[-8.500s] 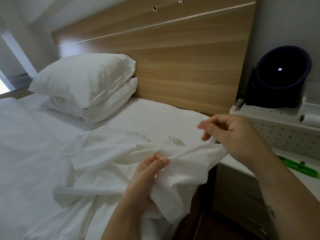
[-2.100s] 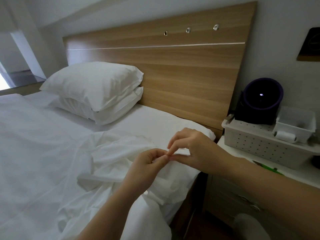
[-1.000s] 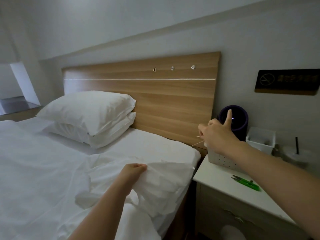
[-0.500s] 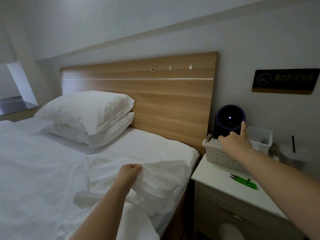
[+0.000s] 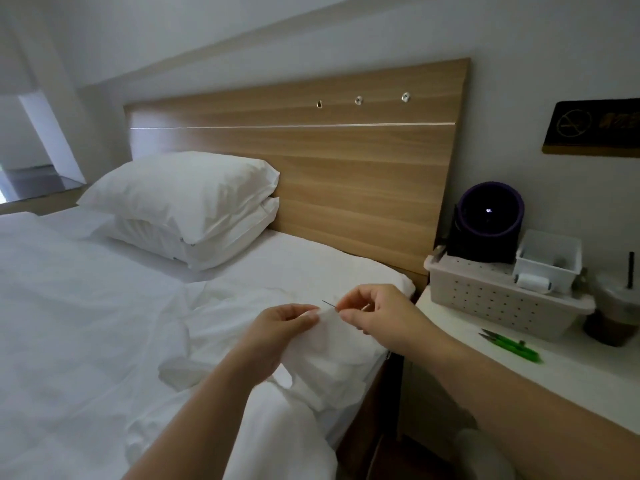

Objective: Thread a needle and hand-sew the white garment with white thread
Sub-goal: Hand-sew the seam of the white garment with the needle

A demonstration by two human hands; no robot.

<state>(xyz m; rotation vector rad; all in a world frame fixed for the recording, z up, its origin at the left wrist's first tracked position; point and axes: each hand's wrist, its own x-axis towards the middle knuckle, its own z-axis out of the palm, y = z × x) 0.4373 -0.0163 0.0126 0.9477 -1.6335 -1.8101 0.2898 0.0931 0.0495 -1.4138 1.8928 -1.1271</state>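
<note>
Right hand (image 5: 377,317), back from the basket (image 5: 491,303), pinches the needle (image 5: 329,304); left hand (image 5: 284,325) pinches the white garment (image 5: 332,348). On the basket rest a thread spool (image 5: 531,283) and a purple device (image 5: 490,220).

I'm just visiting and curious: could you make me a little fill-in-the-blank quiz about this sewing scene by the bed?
1. The right hand pinches a thin ____ at the fold of white garment that the left hand holds.
2. The snips on the nightstand are ____ in colour.
3. ____ pillows are stacked by the headboard.

Missing words: needle; green; two.
</note>
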